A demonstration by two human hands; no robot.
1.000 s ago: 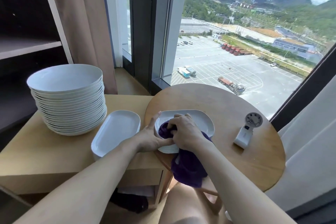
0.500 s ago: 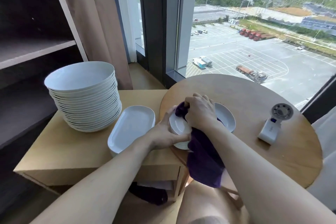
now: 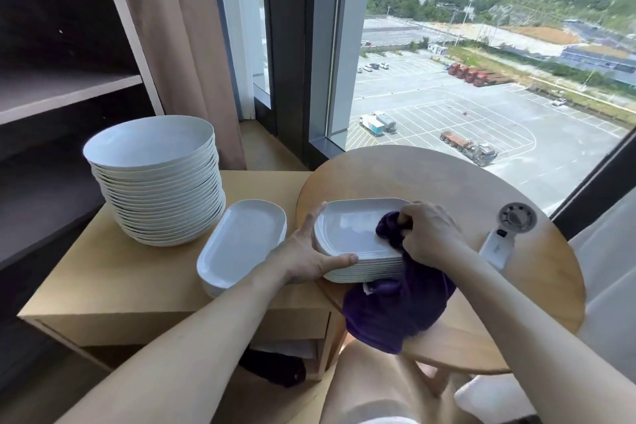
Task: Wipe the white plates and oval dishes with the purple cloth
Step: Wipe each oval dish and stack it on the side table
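A stack of white oval dishes [image 3: 351, 234] sits at the near left of the round wooden table [image 3: 447, 182]. My left hand [image 3: 306, 255] holds the stack's left end, thumb along its near side. My right hand [image 3: 426, 234] grips the bunched purple cloth [image 3: 395, 306] on the right end of the top dish; the rest of the cloth hangs over the table's front edge. A short stack of oval dishes [image 3: 241, 244] lies on the square cabinet [image 3: 103, 286], beside a tall stack of round white plates [image 3: 155, 179].
A small white handheld fan [image 3: 506, 234] lies on the round table right of my hands. A dark shelf unit [image 3: 62, 79] and a brown curtain [image 3: 179, 45] stand behind the plates. The window [image 3: 481, 79] runs along the far side. My knees are below the table.
My right hand has slid the cloth from the left end of the top dish to its right end. The dish's left half now shows bare. My left hand still steadies the stack.
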